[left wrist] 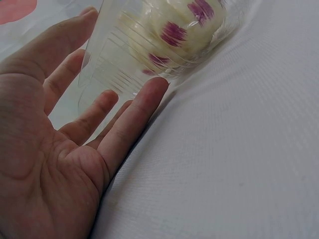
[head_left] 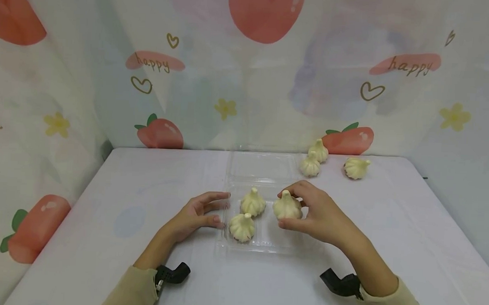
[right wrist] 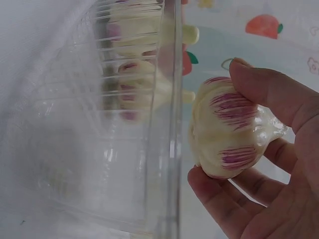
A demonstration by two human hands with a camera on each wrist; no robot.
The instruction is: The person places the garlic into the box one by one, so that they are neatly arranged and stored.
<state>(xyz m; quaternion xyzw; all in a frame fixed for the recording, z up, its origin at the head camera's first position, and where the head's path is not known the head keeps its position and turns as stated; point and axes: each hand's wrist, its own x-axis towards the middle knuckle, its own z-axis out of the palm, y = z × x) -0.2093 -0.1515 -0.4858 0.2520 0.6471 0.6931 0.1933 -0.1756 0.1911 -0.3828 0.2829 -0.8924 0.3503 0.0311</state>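
Garlic bulb (head_left: 287, 208) in right hand (head_left: 319, 215), two bulbs (head_left: 247, 214) in clear tray (head_left: 265, 246)

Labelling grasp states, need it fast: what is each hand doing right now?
Left hand: open, straight fingers against the side of the clear plastic clamshell tray.
Right hand: holding a white, purple-streaked garlic bulb over the tray.

Light: soft, even and bright across all views, with no one source showing.
Shadows: faint, only under the hands on the bench (head_left: 102, 219).
Glare: white glints on the clear plastic tray (right wrist: 164, 149).
Focus: head view slightly soft; wrist views blur up close.
Edges: backdrop bows at 9 and 3 o'clock.
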